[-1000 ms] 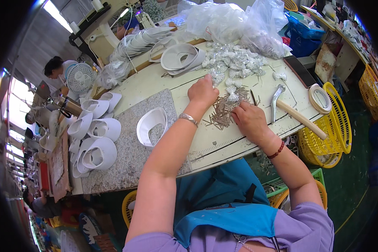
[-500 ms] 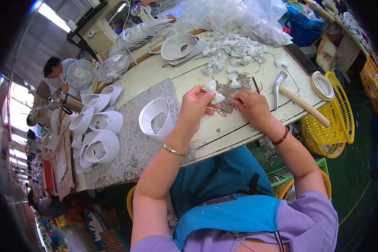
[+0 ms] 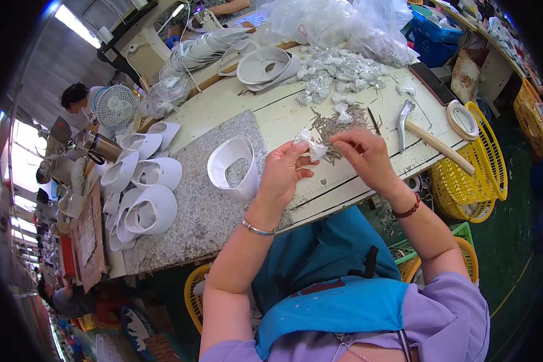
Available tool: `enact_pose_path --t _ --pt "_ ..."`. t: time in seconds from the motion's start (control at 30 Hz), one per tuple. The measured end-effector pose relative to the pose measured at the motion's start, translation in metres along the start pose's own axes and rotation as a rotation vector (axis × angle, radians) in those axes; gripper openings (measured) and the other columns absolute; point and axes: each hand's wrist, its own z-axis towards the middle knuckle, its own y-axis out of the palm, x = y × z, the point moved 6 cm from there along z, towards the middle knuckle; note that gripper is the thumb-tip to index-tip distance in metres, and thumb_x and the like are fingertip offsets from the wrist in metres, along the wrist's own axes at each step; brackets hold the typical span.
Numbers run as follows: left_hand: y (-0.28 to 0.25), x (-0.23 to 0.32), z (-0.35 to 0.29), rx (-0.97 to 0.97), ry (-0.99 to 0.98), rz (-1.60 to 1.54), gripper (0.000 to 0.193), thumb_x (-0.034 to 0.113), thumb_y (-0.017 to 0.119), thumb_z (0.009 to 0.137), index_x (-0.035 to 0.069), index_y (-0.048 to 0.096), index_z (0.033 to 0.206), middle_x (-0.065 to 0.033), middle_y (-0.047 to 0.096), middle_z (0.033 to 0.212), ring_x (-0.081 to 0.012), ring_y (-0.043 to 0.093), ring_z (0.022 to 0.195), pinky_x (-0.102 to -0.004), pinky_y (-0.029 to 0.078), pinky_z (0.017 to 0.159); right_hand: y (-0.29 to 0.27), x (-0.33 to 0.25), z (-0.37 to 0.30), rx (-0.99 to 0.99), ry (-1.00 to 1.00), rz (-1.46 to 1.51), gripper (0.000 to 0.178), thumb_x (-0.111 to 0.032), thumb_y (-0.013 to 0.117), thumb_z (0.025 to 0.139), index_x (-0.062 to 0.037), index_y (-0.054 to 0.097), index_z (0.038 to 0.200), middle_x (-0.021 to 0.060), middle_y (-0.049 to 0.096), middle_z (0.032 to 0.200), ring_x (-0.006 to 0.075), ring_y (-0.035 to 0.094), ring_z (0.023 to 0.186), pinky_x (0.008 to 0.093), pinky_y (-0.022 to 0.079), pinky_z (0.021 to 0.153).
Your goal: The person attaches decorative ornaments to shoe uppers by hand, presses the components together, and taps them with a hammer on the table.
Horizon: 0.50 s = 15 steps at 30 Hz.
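A white glittery bow (image 3: 312,146) is pinched between the thumb and fingers of my left hand (image 3: 279,178), above the table edge. Close by on the right, the thumb and forefinger of my right hand (image 3: 369,161) are pressed together beside the bow. What they hold, if anything, is too small to make out. Beyond both hands lies a pile of thin grey-brown strips (image 3: 327,125). A heap of silvery-white bows (image 3: 344,71) spreads behind it. A white visor (image 3: 248,176) stands on the speckled grey mat (image 3: 193,223), left of my left hand.
A wooden-handled hammer (image 3: 438,146) and a tape roll (image 3: 463,123) lie at the table's right, by a yellow basket (image 3: 464,181). More white visors (image 3: 154,210) are piled left. Clear plastic bags (image 3: 320,21) sit at the back. Another person works near a fan (image 3: 116,107).
My right hand has lifted off the strip pile and come up beside the bow, fingertips pinched. My left hand still holds the bow, now turned more sideways.
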Motion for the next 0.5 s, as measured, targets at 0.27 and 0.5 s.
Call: enact_pose_path --t 0.27,0.5 --pt "0.005 0.004 -0.006 0.023 0.079 -0.042 0.014 0.015 0.060 0.090 0.005 0.064 0.099 -0.0029 0.065 0.086 -0.0116 0.061 0.077 -0.0257 0.051 0.062 0.032 0.016 -0.007 0.068 0.252 0.231 0.015 -0.011 0.064 0.085 0.0019 0.067 0.092 0.0055 0.066 0.072 0.0084 0.060 0.062 0.0219 0.048 0.056" --pt "0.006 0.006 -0.008 0.039 0.101 -0.097 0.013 0.012 0.059 0.091 0.003 0.063 0.100 -0.0031 0.064 0.088 -0.0116 0.060 0.079 -0.0264 0.052 0.064 0.034 0.016 -0.004 0.083 0.291 0.259 0.016 -0.012 0.063 0.086 0.0027 0.066 0.091 0.0046 0.065 0.071 0.0076 0.060 0.060 0.0213 0.047 0.055"
